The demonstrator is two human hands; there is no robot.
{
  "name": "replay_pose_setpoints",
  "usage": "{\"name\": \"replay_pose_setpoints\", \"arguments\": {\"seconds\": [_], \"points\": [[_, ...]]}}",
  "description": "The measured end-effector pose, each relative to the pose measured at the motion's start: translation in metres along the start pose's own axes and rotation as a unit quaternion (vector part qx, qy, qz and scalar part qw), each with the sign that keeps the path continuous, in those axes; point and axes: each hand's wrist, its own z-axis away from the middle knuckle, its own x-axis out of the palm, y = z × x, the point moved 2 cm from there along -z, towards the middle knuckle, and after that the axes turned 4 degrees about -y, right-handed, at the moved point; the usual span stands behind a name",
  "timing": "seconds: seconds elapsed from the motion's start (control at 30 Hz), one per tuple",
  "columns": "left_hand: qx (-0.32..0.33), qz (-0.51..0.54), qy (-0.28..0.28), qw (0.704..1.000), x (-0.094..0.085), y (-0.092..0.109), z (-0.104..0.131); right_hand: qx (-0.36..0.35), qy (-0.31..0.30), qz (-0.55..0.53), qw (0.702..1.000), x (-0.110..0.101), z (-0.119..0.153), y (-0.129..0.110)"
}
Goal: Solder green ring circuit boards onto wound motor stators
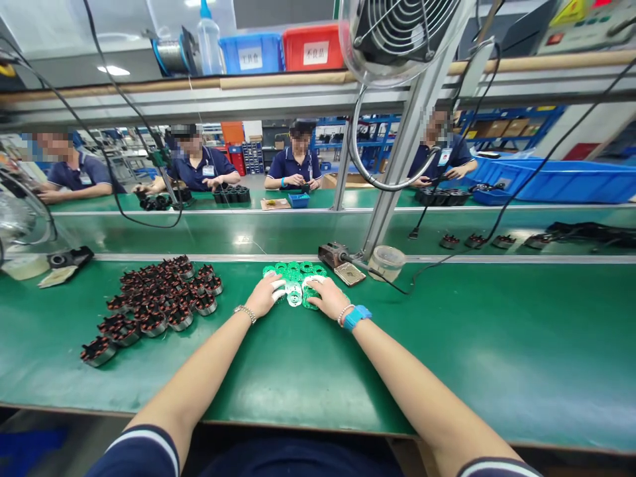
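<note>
Green ring-shaped boards [293,267] lie in a cluster on the green table, with a whiter one [295,295] at the front between my hands. My left hand [267,295] rests at the left edge of the cluster, its fingers apart and some tips wrapped in white. On the right side, my right hand [326,295] lies over the boards with fingers spread, also with white on the tips. Neither hand is lifting a board. Many motor stators with copper windings [154,298] stand in a group to the left.
Behind the boards are a soldering iron holder [334,254], a sponge tray [349,273] and a round clear container [386,263]. A metal post [397,159] rises behind them. A black cable crosses the right side. Several people work across the line.
</note>
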Motion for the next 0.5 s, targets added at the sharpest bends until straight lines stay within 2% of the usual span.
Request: {"name": "replay_pose_setpoints", "arguments": {"seconds": [0.2, 0.3, 0.4, 0.5], "points": [[-0.016, -0.04, -0.019, 0.999, 0.017, 0.004, 0.005, -0.032, 0.002, -0.055, 0.998, 0.017, 0.008, -0.015], [-0.027, -0.057, -0.022, 0.998, 0.019, 0.008, 0.005, -0.036, 0.023, -0.121, 0.992, 0.015, 0.003, -0.013], [-0.033, -0.068, -0.02, 0.997, 0.016, 0.013, 0.007, 0.008, 0.096, -0.201, 0.975, 0.004, 0.003, 0.006], [0.003, -0.077, -0.02, 0.997, 0.014, 0.024, 0.014, 0.111, 0.199, -0.286, 0.931, -0.008, 0.013, 0.04]]}}
